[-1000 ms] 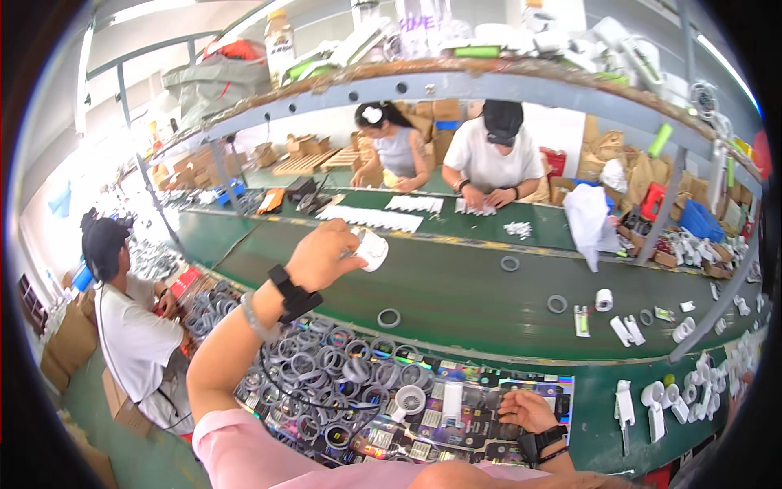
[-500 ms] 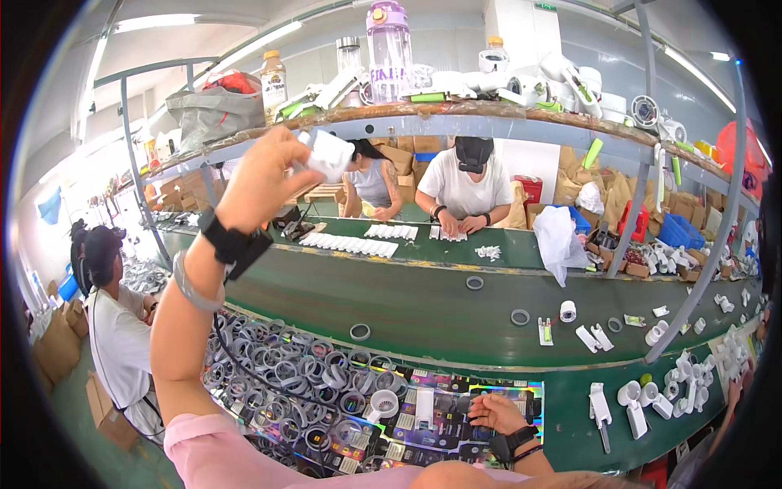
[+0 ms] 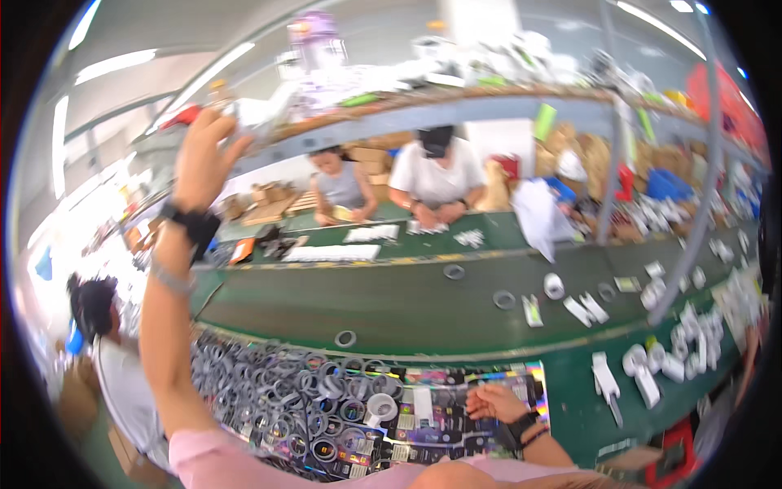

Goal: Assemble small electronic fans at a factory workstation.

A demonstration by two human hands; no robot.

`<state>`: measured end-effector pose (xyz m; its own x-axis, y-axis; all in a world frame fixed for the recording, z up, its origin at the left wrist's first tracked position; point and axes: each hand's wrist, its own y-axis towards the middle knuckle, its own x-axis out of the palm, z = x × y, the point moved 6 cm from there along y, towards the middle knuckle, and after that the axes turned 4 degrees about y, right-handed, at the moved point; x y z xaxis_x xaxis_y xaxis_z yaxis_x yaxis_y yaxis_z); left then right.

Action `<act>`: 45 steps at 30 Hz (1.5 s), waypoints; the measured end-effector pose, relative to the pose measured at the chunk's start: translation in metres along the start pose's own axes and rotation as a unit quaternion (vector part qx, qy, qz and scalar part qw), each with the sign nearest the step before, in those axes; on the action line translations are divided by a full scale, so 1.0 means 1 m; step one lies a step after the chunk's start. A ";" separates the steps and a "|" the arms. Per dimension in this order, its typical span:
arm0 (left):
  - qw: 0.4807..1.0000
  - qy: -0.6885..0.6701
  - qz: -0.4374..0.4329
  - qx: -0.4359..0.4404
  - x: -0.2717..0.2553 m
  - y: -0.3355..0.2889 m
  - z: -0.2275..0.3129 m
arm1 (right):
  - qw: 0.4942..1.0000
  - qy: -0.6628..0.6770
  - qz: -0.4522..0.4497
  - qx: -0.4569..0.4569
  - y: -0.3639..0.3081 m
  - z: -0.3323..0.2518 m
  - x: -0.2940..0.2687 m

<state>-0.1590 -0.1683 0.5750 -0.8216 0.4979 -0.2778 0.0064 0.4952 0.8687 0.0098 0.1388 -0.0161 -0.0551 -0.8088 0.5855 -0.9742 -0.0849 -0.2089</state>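
Observation:
My left hand (image 3: 205, 159) is raised at the upper left, in front of the shelf, its thumb and fingers smeared by motion. A blurred white shape lies just past the fingertips; whether they touch it I cannot tell. My right hand (image 3: 494, 403) hovers low over shiny dark printed packages (image 3: 456, 440), fingers loosely curled but apart, nothing visible in them. To its left are a flat white plastic piece (image 3: 423, 405) and a white round housing (image 3: 381, 407). Many grey rings (image 3: 277, 391) are heaped farther left.
A wooden shelf (image 3: 456, 92) crosses above, crowded with white parts and bottles. Beyond my bench runs a dark conveyor (image 3: 407, 301) with scattered rings and white parts. Two people sit opposite, another at left. White housings (image 3: 643, 383) stand at right, above a red stool (image 3: 672, 456).
The view has swung, shifting most of the scene leftward. My left hand appears farther left, and the white housing it held no longer shows clearly. My right hand has barely moved.

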 end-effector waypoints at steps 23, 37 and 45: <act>0.753 -0.561 -0.187 0.288 0.127 -0.134 0.633 | 0.998 -0.034 0.022 -0.057 0.012 0.002 0.000; 0.735 -0.589 -0.142 0.305 0.120 -0.134 0.724 | 0.997 -0.043 0.043 -0.044 -0.004 -0.021 -0.005; 0.794 -0.541 -0.158 0.228 0.164 -0.135 0.637 | 0.998 -0.006 0.061 -0.016 0.010 0.001 -0.008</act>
<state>0.0689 0.3001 0.1514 0.1463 0.4955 -0.8562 0.3070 0.8001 0.5154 0.0008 0.1437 -0.0234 -0.1710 -0.8189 0.5479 -0.9671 0.0332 -0.2522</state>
